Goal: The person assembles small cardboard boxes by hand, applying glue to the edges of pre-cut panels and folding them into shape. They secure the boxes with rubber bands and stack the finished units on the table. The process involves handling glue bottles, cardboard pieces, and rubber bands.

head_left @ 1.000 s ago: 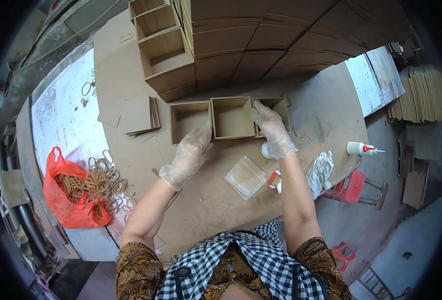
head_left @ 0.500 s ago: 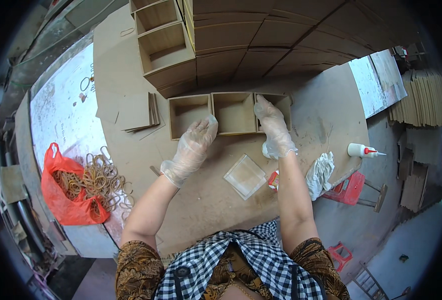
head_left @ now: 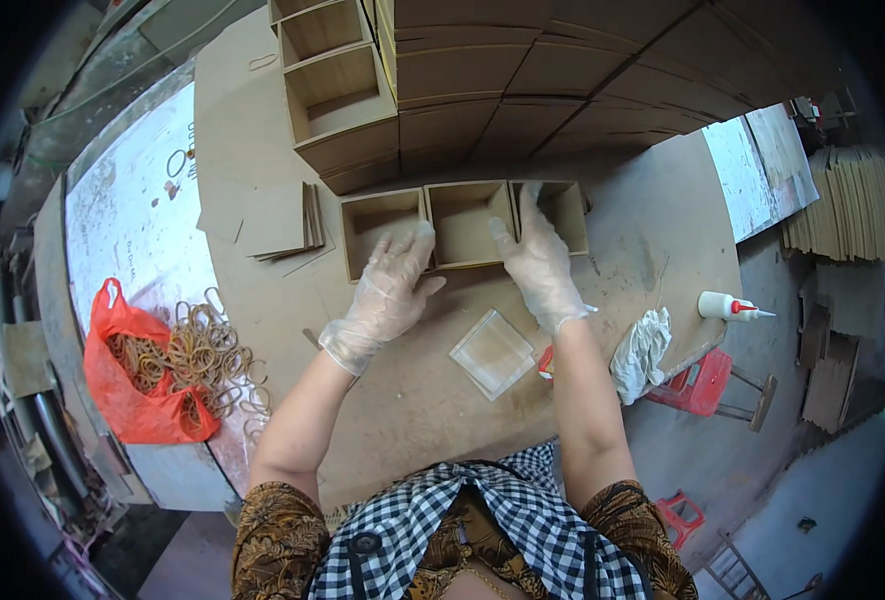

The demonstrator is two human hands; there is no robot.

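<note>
Three open wooden boxes (head_left: 469, 222) stand side by side in a row on the brown-covered table. Thin clear gloves cover both hands. My left hand (head_left: 387, 280) is at the near right part of the left box, fingers stretched out and thumb apart. Its fingertips reach close to the wall between the left and middle boxes. Over the wall between the middle and right boxes is my right hand (head_left: 542, 260), thumb on the middle box's side, fingers extended over the right box. Whether it touches that wall I cannot tell. A square clear-wrapped stack (head_left: 493, 354) lies nearer me, between my forearms.
Brown boxes (head_left: 462, 75) are stacked high behind the row. Thin boards (head_left: 280, 222) lie at left, near a red bag (head_left: 122, 395) spilling rubber bands (head_left: 207, 345). At right are a crumpled white cloth (head_left: 642, 352), a white bottle (head_left: 719, 306) and a red stool (head_left: 697, 385).
My right hand has drawn back from the right box toward the middle one, and its thumb now spreads apart. My left hand's thumb has spread outward too.
</note>
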